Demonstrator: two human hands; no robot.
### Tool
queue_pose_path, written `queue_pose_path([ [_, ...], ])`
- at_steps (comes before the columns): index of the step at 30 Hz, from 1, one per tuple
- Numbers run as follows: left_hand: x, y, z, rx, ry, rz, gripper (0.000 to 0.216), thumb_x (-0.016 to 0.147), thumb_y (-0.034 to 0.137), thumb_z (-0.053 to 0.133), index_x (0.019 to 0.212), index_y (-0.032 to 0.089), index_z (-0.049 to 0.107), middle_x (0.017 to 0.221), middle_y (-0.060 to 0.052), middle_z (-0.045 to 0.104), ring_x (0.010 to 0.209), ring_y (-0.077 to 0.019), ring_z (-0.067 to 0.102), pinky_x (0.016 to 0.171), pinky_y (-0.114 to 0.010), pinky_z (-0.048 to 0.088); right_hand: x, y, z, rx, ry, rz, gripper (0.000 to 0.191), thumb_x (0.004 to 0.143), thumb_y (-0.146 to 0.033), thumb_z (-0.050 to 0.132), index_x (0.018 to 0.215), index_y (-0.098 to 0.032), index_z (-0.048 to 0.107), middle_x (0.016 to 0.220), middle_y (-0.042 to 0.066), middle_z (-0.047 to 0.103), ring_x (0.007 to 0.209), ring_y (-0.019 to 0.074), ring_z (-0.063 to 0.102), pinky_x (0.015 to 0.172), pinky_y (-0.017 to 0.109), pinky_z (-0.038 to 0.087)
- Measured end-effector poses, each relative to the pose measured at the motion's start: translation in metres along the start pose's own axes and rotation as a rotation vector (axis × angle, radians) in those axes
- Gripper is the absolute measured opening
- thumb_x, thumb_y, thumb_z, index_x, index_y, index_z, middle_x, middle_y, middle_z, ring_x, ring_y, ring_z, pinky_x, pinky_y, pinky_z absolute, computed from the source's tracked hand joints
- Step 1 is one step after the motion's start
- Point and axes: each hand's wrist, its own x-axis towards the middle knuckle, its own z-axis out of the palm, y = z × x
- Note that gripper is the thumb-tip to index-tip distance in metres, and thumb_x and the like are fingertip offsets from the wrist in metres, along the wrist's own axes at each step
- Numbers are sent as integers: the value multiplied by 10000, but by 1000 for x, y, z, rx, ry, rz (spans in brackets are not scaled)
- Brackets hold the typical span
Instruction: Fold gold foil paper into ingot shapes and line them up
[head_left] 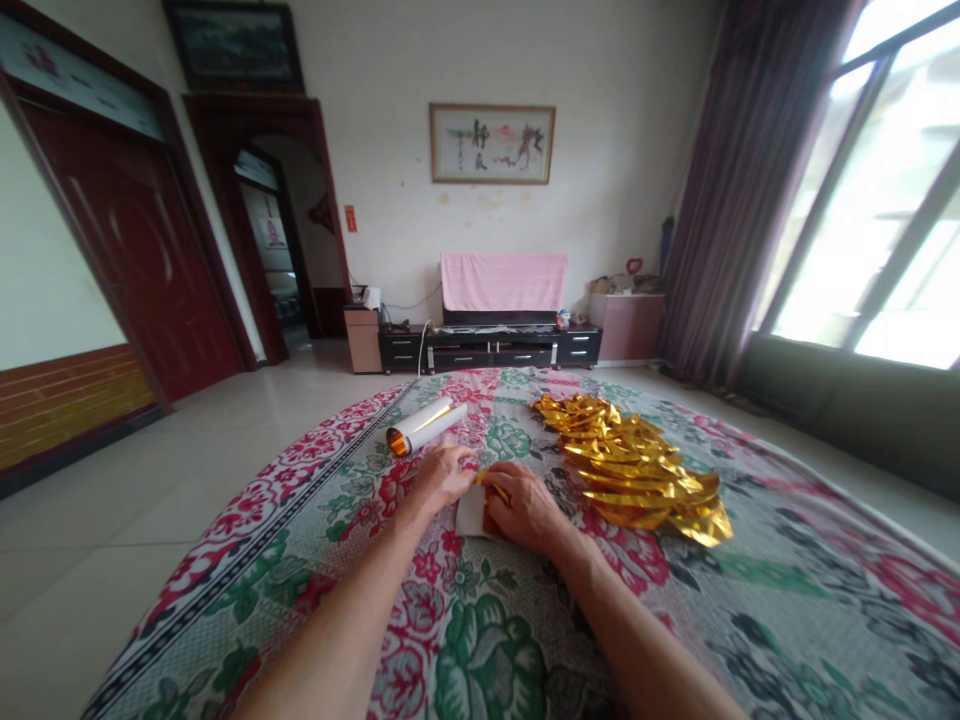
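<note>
Between my hands, low over the cloth-covered table, is a small sheet of gold foil paper (471, 520) with a white back, partly folded. My right hand (525, 502) is closed on its right side, with a bit of gold showing at the fingers. My left hand (446, 474) has its fingers bent together at the sheet's upper left edge; the exact pinch is partly hidden. Beyond my left hand lies a loose roll of the same gold and white paper (426, 426). To the right spreads a heap of folded gold foil pieces (626, 465), overlapping in a row.
A floral tablecloth (491, 650) in red, green and grey covers the round table. Past its far edge stand a low black TV cabinet (465, 356) and a pink cloth (504, 282) over a screen. A window with a purple curtain (739, 200) is at right.
</note>
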Motion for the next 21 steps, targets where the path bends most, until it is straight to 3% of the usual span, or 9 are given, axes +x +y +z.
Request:
queue_pose_path([
  [12, -1, -16, -15, 50, -125, 84, 401, 684, 260, 625, 1079, 193, 625, 1098, -77, 608, 1033, -216, 550, 933, -321, 412, 0, -1, -2, -22, -12, 2, 262, 744, -140, 472, 910, -204, 664, 978, 45, 632, 895, 160, 563, 851, 268, 406],
  [19, -13, -6, -33, -45, -216, 12, 454, 645, 165, 574, 1097, 184, 611, 1147, -59, 598, 1080, -203, 538, 958, -282, 401, -1, -3, -2, -48, -22, 12, 236, 780, -181, 457, 911, -205, 652, 978, 47, 623, 907, 153, 552, 848, 263, 391],
  [21, -23, -4, -37, -85, -218, 54, 422, 638, 162, 567, 1055, 184, 629, 1148, -62, 591, 1085, -203, 534, 974, -294, 391, -2, -4, -3, -58, -28, 18, 227, 777, -198, 474, 931, -203, 642, 990, 53, 613, 911, 157, 545, 846, 270, 389],
])
